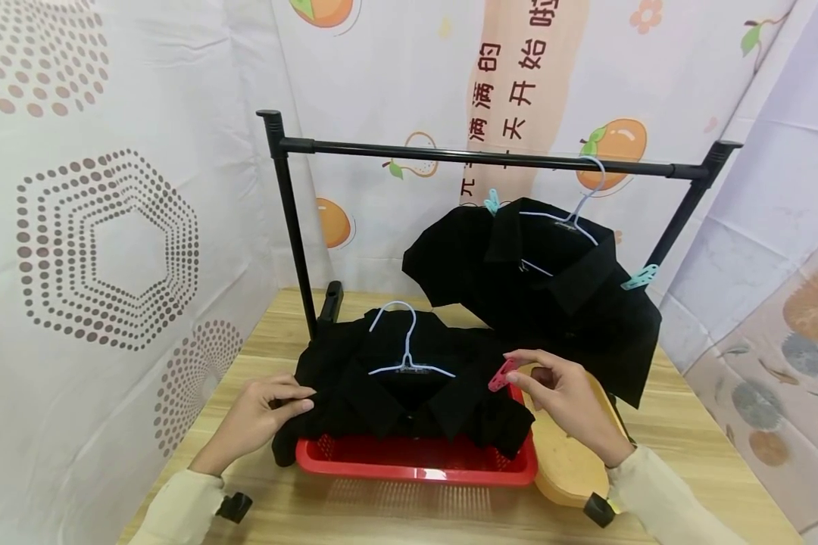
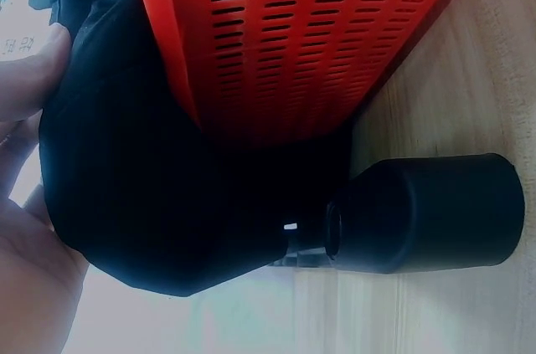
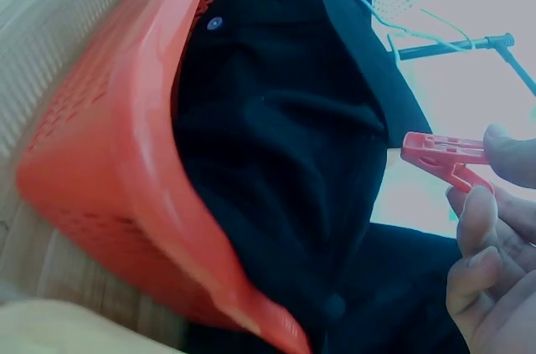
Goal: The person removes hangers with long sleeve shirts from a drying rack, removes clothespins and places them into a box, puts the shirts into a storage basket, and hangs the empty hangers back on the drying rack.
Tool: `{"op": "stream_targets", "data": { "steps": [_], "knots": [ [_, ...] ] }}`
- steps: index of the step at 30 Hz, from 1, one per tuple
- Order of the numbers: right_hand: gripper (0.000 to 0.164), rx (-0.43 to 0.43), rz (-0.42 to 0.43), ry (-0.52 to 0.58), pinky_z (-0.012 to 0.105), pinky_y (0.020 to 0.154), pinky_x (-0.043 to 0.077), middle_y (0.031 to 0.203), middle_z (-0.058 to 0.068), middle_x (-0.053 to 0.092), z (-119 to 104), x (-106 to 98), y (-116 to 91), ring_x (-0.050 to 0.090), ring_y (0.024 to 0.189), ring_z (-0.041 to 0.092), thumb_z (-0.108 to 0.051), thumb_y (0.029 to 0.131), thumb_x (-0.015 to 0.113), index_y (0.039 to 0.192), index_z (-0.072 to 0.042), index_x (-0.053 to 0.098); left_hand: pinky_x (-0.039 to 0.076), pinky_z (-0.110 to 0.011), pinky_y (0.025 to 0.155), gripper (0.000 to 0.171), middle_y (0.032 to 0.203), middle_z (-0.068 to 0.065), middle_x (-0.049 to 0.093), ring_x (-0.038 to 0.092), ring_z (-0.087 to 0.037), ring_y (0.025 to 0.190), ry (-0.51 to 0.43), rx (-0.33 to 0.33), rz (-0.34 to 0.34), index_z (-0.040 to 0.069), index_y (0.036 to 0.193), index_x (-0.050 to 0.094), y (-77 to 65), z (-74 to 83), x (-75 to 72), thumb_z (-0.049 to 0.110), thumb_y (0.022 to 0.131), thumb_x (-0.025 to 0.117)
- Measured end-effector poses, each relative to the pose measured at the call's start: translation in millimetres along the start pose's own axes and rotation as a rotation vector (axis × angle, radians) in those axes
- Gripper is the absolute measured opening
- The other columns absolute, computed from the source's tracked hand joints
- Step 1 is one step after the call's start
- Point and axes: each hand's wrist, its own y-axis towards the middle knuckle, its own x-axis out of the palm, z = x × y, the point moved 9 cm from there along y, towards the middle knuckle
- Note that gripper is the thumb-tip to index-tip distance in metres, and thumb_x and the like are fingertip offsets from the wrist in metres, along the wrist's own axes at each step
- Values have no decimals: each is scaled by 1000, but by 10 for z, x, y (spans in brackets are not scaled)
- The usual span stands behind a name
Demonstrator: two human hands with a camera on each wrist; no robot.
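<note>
A black collared shirt (image 1: pixel 382 401) lies over a red basket (image 1: pixel 419 473), with a pale blue hanger (image 1: pixel 407 356) in its neck. At the shirt's left side, my left hand (image 1: pixel 262 412) pinches the edge of the cloth between thumb and fingers; the left wrist view shows the thumb against the black fabric (image 2: pixel 142 153). My right hand (image 1: pixel 562 390) holds a pink clothespin (image 1: pixel 501 375) by its handle ends, beside the shirt's right shoulder. In the right wrist view the clothespin (image 3: pixel 444 153) points toward the shirt, apart from it.
A black rack (image 1: pixel 443 155) spans the back of the wooden table (image 1: pixel 259 484). Another black shirt (image 1: pixel 463 250) hangs from it on a hanger, with teal clothespins (image 1: pixel 639 278) at its shoulders. A yellow basin-like object (image 1: pixel 569 465) sits right of the basket, under my right forearm.
</note>
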Motion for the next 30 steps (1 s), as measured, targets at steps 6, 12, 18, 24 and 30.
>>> {"op": "stream_targets", "data": {
  "steps": [6,12,18,24,30],
  "knots": [
    [26,63,16,-28,30,35,37,61,0,50,132,-108,-79,48,50,17,-28,99,72,125,-24,70,43,-24,52,20,81,11,64,49,-5,61,24,5,6,12,99,82,-8,0,10,-2,84,82],
    [24,53,40,-18,31,36,40,58,0,50,205,-193,-128,48,48,15,-24,99,72,123,-27,70,44,-24,53,21,82,11,65,50,-6,62,31,-2,14,14,98,82,-10,14,-3,-1,84,82],
    [23,29,75,-25,29,37,40,56,-2,48,319,-293,-178,46,45,13,-18,99,72,121,-21,71,44,-23,53,22,83,10,66,51,-6,61,26,12,13,14,98,82,3,23,-3,-2,84,82],
    [23,76,80,-55,29,39,42,63,0,52,445,-357,-266,46,45,13,-20,99,72,122,-20,71,44,-22,53,21,83,11,67,51,-5,62,32,8,16,14,98,83,-2,25,0,-1,84,82],
    [25,109,75,-62,30,42,47,94,6,66,545,-399,-330,51,47,18,-23,99,72,124,-19,70,43,-20,55,21,84,9,68,52,-6,64,26,22,18,10,98,82,-12,14,5,-3,82,82]
  ]
}}
